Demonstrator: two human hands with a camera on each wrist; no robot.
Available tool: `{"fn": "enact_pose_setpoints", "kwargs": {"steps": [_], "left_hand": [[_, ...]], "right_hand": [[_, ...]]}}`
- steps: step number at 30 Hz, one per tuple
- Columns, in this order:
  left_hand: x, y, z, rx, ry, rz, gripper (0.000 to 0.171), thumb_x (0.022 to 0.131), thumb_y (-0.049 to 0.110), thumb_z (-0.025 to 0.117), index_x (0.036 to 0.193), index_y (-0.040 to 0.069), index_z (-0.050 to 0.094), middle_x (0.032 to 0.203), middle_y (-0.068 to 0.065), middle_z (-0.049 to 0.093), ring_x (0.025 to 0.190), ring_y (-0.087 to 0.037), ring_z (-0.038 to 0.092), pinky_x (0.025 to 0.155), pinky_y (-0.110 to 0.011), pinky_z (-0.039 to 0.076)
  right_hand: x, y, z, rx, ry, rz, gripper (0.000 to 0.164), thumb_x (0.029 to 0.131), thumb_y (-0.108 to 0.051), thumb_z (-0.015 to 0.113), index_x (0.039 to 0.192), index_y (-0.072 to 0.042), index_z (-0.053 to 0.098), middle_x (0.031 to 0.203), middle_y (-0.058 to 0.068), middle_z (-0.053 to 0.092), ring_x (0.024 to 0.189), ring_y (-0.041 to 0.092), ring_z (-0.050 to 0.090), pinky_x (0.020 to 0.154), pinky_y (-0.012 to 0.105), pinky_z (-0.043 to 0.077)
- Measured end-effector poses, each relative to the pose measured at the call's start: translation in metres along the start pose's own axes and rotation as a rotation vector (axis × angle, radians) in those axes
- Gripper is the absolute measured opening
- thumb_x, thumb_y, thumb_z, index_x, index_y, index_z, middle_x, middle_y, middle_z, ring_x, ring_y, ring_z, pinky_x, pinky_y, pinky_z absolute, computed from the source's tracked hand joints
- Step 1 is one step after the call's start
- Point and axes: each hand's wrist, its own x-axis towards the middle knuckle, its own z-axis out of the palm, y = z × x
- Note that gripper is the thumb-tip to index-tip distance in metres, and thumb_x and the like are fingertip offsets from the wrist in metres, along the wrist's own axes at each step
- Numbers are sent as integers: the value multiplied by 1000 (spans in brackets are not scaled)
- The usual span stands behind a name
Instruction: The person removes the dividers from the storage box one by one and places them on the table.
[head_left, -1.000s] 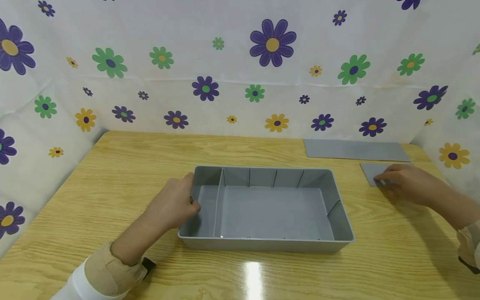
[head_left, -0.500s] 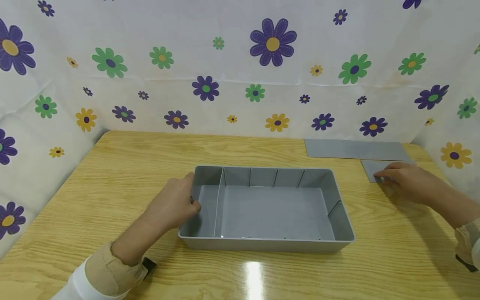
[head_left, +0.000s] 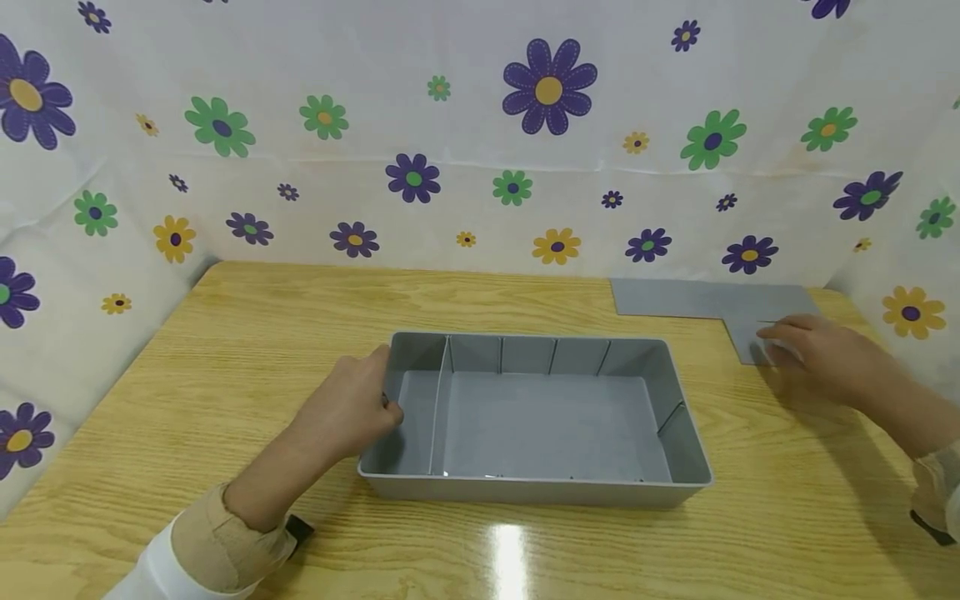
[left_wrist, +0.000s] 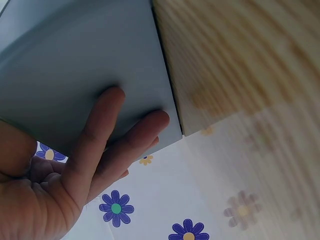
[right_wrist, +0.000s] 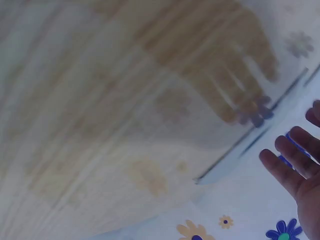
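Observation:
A grey rectangular plastic box [head_left: 555, 425] stands on the wooden table, one upright divider [head_left: 441, 404] near its left end. My left hand [head_left: 352, 404] grips the box's left wall, thumb inside. In the left wrist view, fingers [left_wrist: 102, 125] lie along the box's outer wall [left_wrist: 65, 75]. At the far right, my right hand [head_left: 821, 358] is over a small flat grey panel [head_left: 742, 340], partly hiding it. The right wrist view shows its fingers [right_wrist: 280, 170] loosely bent and apart, with nothing visible between them. A longer grey panel [head_left: 667, 297] adjoins the small one.
Behind the wooden table [head_left: 300, 308] hangs a white cloth [head_left: 337, 67] printed with flowers, which also runs along both sides. Slots line the inner walls of the box. Light glares off the table in front of it.
The small panel has slid away from me, up to the long panel, under my right hand. That hand has since risen slightly off it. My left hand stays on the box.

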Motion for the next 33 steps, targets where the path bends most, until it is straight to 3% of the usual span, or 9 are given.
{"fn": "enact_pose_setpoints", "kwargs": {"steps": [4, 6, 11, 15, 24, 33], "left_hand": [[-1, -1, 0, 0, -2, -5, 41, 68, 2, 56, 107, -9, 48, 58, -5, 49, 48, -12, 45, 40, -26, 39], [-2, -2, 0, -1, -1, -7, 41, 69, 2, 56, 107, -9, 48, 59, -5, 49, 48, -13, 45, 40, -26, 39], [-3, -3, -1, 3, 1, -8, 40, 69, 2, 55, 107, -8, 48, 59, -5, 49, 48, -13, 44, 40, -26, 38], [-2, -3, 0, 11, 1, -7, 40, 69, 3, 56, 106, -7, 48, 60, -5, 49, 49, -14, 45, 41, -27, 39], [1, -2, 5, 0, -17, -17, 42, 70, 4, 58, 109, -8, 47, 67, -8, 53, 53, -14, 48, 43, -27, 42], [-1, -5, 6, -7, -5, -10, 39, 71, 3, 58, 108, -5, 48, 68, -7, 53, 53, -14, 49, 44, -27, 42]], "right_hand": [[16, -7, -19, -27, 135, 39, 27, 74, -5, 68, 100, 0, 64, 94, 17, 63, 83, 33, 59, 67, 50, 50], [29, -15, -31, -17, 172, 17, 27, 74, -5, 68, 101, -1, 64, 94, 17, 63, 83, 32, 59, 67, 49, 50], [65, -50, -57, 45, 248, -132, 31, 73, -5, 68, 103, -6, 64, 98, 14, 63, 81, 27, 60, 62, 46, 52], [91, -96, -68, 123, 223, -272, 31, 75, -11, 69, 105, -10, 65, 101, 6, 63, 89, 20, 59, 67, 42, 53], [125, -204, -64, 193, 15, -553, 28, 82, -23, 66, 109, -15, 64, 109, 1, 61, 101, 14, 55, 80, 31, 50], [157, -272, -55, 132, -31, -791, 34, 79, -15, 69, 112, -16, 63, 114, -1, 60, 108, 13, 51, 92, 23, 41]]}}
